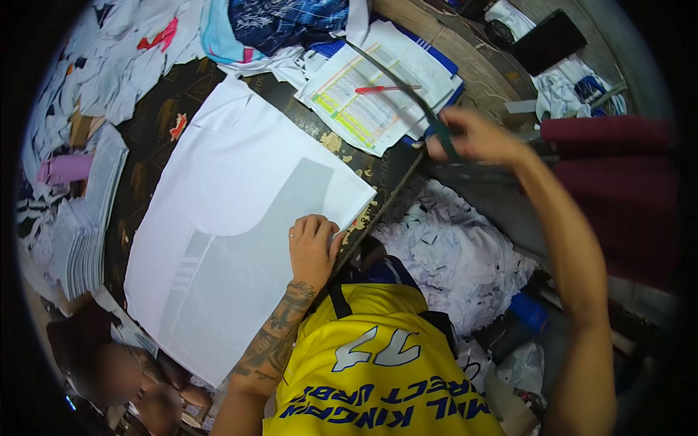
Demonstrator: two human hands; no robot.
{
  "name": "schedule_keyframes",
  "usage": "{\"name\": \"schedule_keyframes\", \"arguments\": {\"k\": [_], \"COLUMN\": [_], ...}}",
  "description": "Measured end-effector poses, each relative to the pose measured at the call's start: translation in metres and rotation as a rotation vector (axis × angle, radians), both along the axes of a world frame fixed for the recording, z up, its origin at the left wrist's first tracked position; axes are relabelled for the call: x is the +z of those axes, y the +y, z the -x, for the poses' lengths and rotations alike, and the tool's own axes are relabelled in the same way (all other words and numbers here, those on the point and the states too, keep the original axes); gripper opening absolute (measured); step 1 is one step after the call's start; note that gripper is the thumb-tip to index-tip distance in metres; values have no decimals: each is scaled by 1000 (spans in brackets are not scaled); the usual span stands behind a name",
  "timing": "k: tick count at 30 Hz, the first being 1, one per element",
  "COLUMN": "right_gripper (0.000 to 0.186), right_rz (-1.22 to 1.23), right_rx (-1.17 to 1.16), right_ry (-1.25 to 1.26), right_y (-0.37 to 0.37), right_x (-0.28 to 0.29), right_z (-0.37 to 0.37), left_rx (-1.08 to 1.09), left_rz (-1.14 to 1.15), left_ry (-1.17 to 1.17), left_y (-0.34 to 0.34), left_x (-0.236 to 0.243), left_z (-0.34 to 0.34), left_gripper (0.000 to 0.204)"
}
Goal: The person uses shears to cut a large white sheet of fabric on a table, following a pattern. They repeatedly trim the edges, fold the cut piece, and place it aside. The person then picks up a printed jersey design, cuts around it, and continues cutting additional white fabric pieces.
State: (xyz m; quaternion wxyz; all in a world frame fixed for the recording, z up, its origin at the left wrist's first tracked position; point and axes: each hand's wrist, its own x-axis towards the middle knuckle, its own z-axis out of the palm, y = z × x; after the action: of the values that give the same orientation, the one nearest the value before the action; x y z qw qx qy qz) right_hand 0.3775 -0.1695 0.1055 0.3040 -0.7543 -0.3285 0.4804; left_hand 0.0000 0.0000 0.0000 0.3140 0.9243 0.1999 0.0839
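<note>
A large white sheet [240,145], with a pale grey garment-shaped print and stripes, lies spread across the dark table in front of me. My left hand [311,251] rests on its right edge, fingers down on the sheet and slightly bent, gripping nothing. Off the table's right edge, my right hand [471,138] is blurred by motion and wrapped round the dark green handles of long shears [396,78]. Their dark blades point up and left, over a stack of printed papers [356,109]. A red pen [387,90] lies on those papers.
Stacked grey-white pieces [81,243] and heaped white cloth [138,43] line the left and far side, by a blue patterned garment [287,25]. A bulging heap of white scraps [451,251] sits below the table's right edge. Another person [123,356] is at lower left.
</note>
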Motion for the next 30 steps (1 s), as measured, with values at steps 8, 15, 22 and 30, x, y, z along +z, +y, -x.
{"name": "schedule_keyframes", "arguments": {"k": [8, 15, 22, 30], "right_gripper": [60, 69, 57, 55], "right_rz": [433, 86, 280, 365], "right_rx": [5, -5, -74, -295], "right_ry": [267, 226, 268, 343], "right_y": [-156, -91, -71, -64], "right_x": [-4, -88, -75, -64], "right_z": [230, 236, 234, 276], "left_rx": [-29, -174, -207, -304], "left_rz": [0, -28, 54, 164], "left_ry": [-39, -69, -27, 8], "left_y": [11, 18, 40, 54], "left_x": [9, 11, 16, 6], "left_z": [-3, -4, 17, 22], "left_gripper": [10, 12, 11, 11]}}
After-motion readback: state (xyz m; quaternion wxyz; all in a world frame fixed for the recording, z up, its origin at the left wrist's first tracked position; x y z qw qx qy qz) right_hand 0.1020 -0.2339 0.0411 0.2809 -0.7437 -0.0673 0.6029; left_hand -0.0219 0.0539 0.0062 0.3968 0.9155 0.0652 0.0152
